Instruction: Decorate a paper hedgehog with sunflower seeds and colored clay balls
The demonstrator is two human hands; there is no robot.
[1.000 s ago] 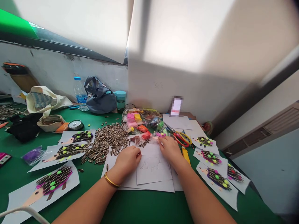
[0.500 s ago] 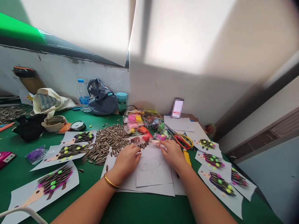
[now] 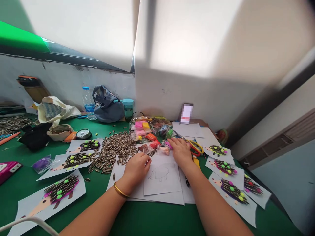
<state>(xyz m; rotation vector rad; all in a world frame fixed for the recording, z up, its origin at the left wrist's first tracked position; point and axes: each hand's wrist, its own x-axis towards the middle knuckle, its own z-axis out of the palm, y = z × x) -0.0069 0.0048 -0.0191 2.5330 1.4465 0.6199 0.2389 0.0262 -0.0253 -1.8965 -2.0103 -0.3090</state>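
Note:
A sheet of white paper [image 3: 159, 188] with a pencil drawing of a hedgehog-like animal lies in front of me on other sheets. My left hand [image 3: 137, 166] rests at its left edge, fingers loosely bent over the paper, nothing seen in them. Beyond the sheet's top right corner, my right hand [image 3: 181, 151] reaches forward with outstretched fingers. Its fingertips are by a packet of purple clay [image 3: 166, 144]; whether they touch it I cannot tell. Just left of that hand lies a packet of pale pink clay [image 3: 164, 150].
Sunflower seeds [image 3: 118, 144] form a pile at left. Several seed-covered hedgehog pictures [image 3: 65, 190] lie on both sides. More bagged clay [image 3: 139, 125], scissors [image 3: 197, 149], a phone [image 3: 186, 113], a blue bag [image 3: 109, 109] and a cup [image 3: 128, 108] stand or lie further back.
My right hand has moved forward from the pale pink clay packet to the purple one. The left hand stays at the paper's edge. The view has shifted slightly.

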